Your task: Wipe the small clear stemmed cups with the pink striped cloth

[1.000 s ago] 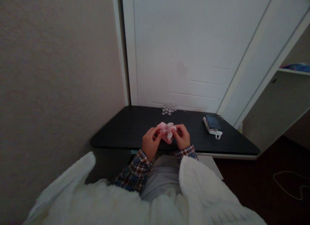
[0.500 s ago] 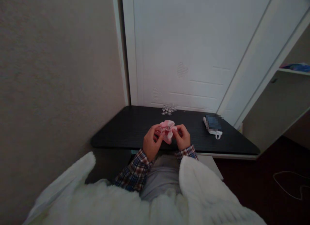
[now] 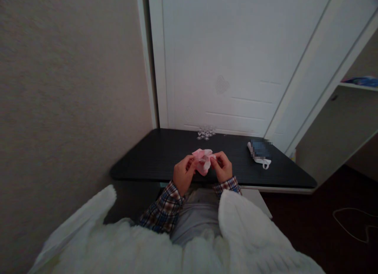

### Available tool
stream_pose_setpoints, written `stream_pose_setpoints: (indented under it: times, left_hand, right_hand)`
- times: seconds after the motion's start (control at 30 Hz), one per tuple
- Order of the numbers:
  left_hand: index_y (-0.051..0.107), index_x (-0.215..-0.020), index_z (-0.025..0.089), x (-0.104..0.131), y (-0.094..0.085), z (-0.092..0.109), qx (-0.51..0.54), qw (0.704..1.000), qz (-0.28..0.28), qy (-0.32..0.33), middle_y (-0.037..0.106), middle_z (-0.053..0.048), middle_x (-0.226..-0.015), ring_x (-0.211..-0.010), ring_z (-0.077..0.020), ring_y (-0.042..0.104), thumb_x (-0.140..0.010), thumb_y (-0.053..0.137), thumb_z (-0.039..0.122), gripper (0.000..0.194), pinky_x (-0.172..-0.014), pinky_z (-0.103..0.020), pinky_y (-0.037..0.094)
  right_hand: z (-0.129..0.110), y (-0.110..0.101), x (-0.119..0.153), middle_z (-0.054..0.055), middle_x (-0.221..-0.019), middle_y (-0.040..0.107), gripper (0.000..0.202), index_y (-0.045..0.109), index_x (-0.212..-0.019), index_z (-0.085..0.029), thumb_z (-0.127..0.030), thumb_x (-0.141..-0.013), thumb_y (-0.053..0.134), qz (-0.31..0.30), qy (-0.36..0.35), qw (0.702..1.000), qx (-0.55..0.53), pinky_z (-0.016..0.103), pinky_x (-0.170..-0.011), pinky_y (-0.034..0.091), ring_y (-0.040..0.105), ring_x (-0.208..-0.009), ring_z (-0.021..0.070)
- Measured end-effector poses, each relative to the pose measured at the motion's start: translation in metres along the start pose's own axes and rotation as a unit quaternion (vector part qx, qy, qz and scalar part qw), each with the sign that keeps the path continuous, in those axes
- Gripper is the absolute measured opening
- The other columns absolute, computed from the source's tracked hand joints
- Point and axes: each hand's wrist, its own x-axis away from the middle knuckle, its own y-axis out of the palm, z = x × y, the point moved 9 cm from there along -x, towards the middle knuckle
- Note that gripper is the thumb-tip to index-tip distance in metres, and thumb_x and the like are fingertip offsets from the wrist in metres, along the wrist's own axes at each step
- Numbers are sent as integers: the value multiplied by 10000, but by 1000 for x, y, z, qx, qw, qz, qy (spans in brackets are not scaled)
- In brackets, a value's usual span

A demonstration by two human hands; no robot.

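Note:
A small crumpled pink-and-white cloth (image 3: 202, 170) is held just above the front part of the black tabletop (image 3: 147, 156). My left hand (image 3: 183, 173) pinches its left side between thumb and fingers. On the opposite side, the fingertips of my right hand (image 3: 223, 167) grip the cloth's right edge. The cloth opens out between the two hands, and a thin pale line crosses its middle, too small to make out. Behind the hands, a cluster of small clear pieces (image 3: 206, 133) sits near the back edge.
At the right of the table lies a white item with a strap and a blurred dark top (image 3: 260, 151). A white panelled door (image 3: 236, 53) rises directly behind the table, and a textured wall (image 3: 73, 89) borders it at left. A pale cable (image 3: 350, 234) lies on the floor.
The left hand's fingers have shifted slightly and the cloth has turned a little, its upper part now lower and more spread. The right hand stays nearly where it was.

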Motion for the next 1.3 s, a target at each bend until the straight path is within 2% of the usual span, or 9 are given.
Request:
stream_pose_setpoints:
  times: [0.13, 0.33, 0.47, 0.7, 0.9, 1.0, 1.13, 1.23, 1.3]
  left_hand:
    - [552, -959, 165, 0, -1, 1, 36, 999, 12, 1, 610, -13, -758, -586, -101, 571, -819, 486, 361, 249, -535, -198, 458]
    - [462, -1172, 202, 1, -3, 10, 34, 998, 35, 41, 592, -42, -931, -650, -99, 579, -776, 561, 309, 422, -563, -203, 477]
    - [510, -1122, 205, 1, 1, 9, 14, 999, 18, 41, 607, -45, -932, -669, -109, 584, -803, 525, 305, 335, -610, -223, 490]
    - [543, -1039, 180, 0, 0, 3, -10, 1000, 16, 25, 614, -27, -820, -642, -119, 584, -789, 542, 364, 311, -599, -226, 481]
    - [566, -940, 170, -1, 4, 3, -32, 999, -18, 22, 612, -15, -750, -625, -117, 577, -823, 486, 372, 247, -584, -217, 456]
    - [555, -960, 173, -1, 3, 5, -20, 999, -18, 21, 605, -14, -756, -618, -113, 573, -835, 466, 360, 242, -584, -218, 453]
    - [484, -1099, 189, 0, 3, 8, 27, 999, -8, 21, 598, -22, -829, -608, -107, 575, -813, 503, 338, 323, -546, -210, 456]
    - [446, -1165, 210, 0, 4, 10, 13, 999, 0, 30, 598, -28, -892, -632, -107, 579, -783, 548, 310, 407, -535, -202, 453]
    - [458, -1161, 219, 1, 5, 11, -1, 999, 2, 35, 597, -29, -912, -650, -106, 580, -795, 531, 287, 380, -551, -202, 455]
  right_hand:
    - [1, 0, 0, -9, -702, 477, 159, 544, -744, -189, -341, -791, 545, 3, 3, 1000, -2, 219, -526, 400, 476, -624, 116]
    - [6, -3, -1, -16, -655, 491, 185, 529, -746, -193, -372, -790, 539, 20, 26, 999, 3, 227, -524, 406, 477, -588, 117]
    - [6, -4, -2, -19, -646, 488, 188, 535, -745, -192, -376, -784, 544, 25, 26, 999, -11, 226, -510, 403, 476, -569, 115]
    - [3, -4, -2, -10, -674, 481, 173, 574, -770, -188, -355, -794, 536, 20, 7, 1000, -16, 229, -522, 399, 474, -584, 112]
    - [1, -3, -2, -15, -672, 460, 165, 579, -772, -186, -347, -790, 542, 14, 8, 999, -32, 223, -493, 383, 448, -556, 102]
    - [0, -2, -1, -10, -684, 471, 167, 585, -779, -188, -350, -785, 545, 13, 7, 1000, -18, 224, -506, 391, 463, -586, 111]
    - [2, -4, -1, -1, -699, 496, 185, 589, -792, -191, -369, -787, 537, 26, 12, 1000, 13, 229, -538, 409, 484, -622, 122]
    - [5, -6, -1, 1, -685, 506, 200, 584, -782, -188, -380, -791, 527, 41, 22, 998, 29, 230, -537, 410, 484, -616, 123]
    - [6, -7, -2, 2, -683, 511, 201, 582, -777, -187, -381, -789, 529, 47, 25, 998, 29, 233, -551, 416, 491, -628, 128]
